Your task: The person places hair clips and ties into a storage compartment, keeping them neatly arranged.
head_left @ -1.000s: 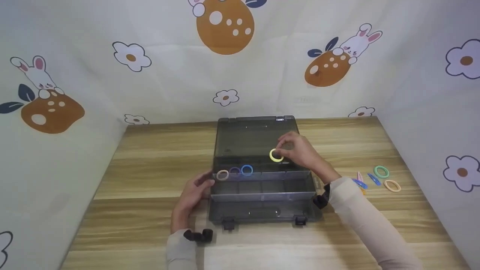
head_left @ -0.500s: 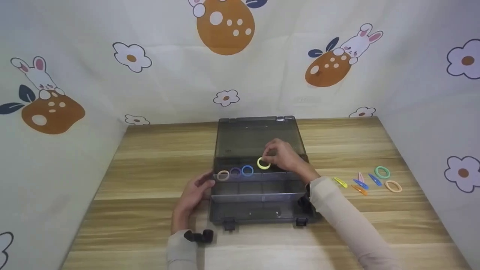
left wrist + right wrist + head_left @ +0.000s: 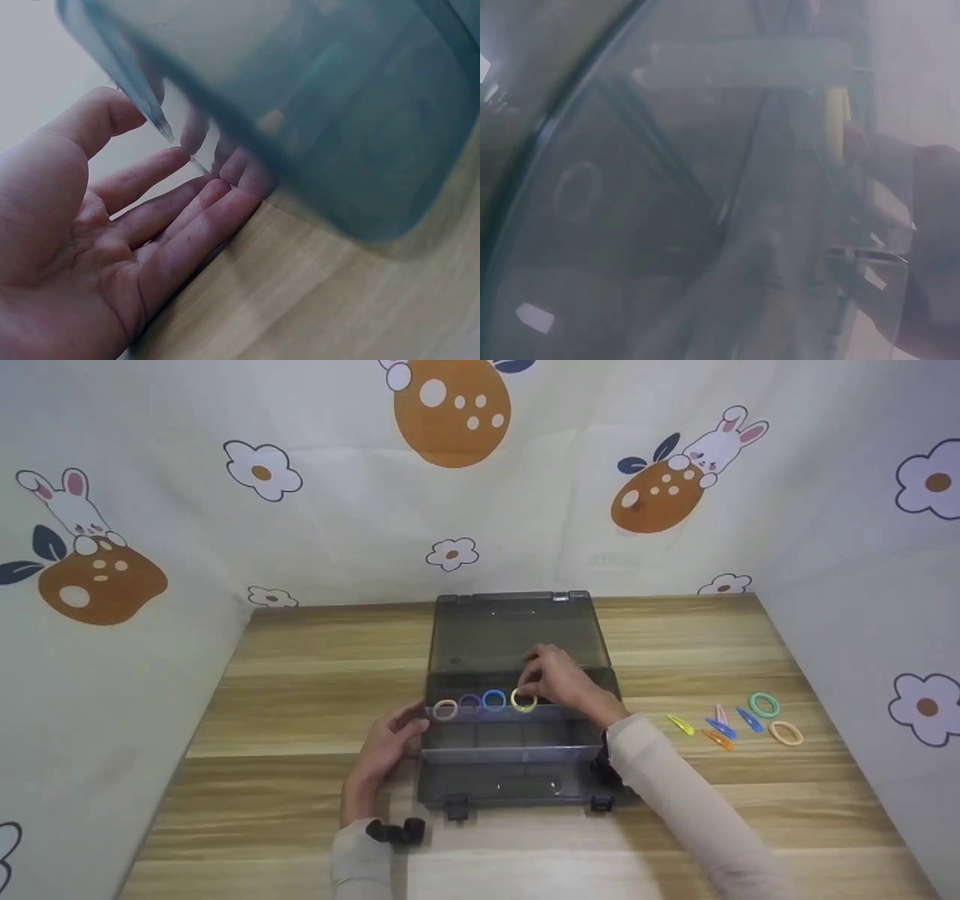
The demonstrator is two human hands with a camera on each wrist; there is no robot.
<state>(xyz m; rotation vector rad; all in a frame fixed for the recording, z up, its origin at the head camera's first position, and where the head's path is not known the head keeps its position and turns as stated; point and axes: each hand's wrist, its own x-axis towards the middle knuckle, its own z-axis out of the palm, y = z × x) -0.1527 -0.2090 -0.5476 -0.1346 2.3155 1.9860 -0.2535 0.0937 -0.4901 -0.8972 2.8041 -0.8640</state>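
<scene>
- Head view: from the lower right my forearm, in its pale sleeve (image 3: 694,802), slants up and leftward, bringing my right hand (image 3: 555,678) over the see-through dark box (image 3: 465,780), knuckles up, fingertips bent to the left.
- My right thumb and fingers meet there, pinching the yellow ring (image 3: 524,710) by its upper edge.
- The yellow ring is at the box's rear partition, right of the blue ring (image 3: 494,691) and apart from it; the purple ring (image 3: 469,696) and a peach ring (image 3: 445,719) carry the row leftward. Its round face is turned toward my head; nearly circular here, it gives me no clear long axis.
- My left hand (image 3: 388,742) lies along the box's left side, thumb by the rim.
- Hair clips (image 3: 748,719) and a green ring (image 3: 764,694) lie on the tabletop (image 3: 300,810), to the right.
- Left wrist view: my fingers reach out fairly straight, thumb apart from them, fingertips against the box wall.
- Right wrist view: hazy plastic blurs my right hand. The yellow ring, at my fingertips, shows edge-on as a narrow strip, its long axis nearly upright in this view.
</scene>
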